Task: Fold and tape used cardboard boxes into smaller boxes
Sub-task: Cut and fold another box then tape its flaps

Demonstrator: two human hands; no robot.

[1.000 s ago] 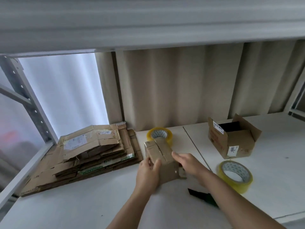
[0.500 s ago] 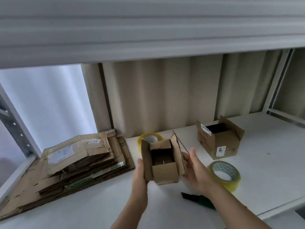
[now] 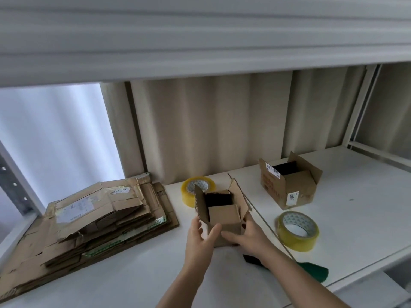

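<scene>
A small brown cardboard box [image 3: 223, 213] stands upright on the white shelf [image 3: 355, 218], its top flaps spread and its dark inside showing. My left hand [image 3: 199, 237] grips its lower left side with the thumb on the front face. My right hand [image 3: 246, 237] holds the lower right side, fingers across the front. A yellow tape roll [image 3: 298, 233] lies flat to the right. A second tape roll [image 3: 196, 190] stands just behind the box.
A stack of flattened used cardboard [image 3: 89, 218] fills the left of the shelf. Another small box [image 3: 289, 187] with flaps up sits at the back right. A dark green tool [image 3: 311, 270] lies under my right forearm. An upper shelf hangs overhead.
The box was turned from flaps-closed to upright with its flaps spread, then set down on the shelf. Both hands slid down to its lower sides.
</scene>
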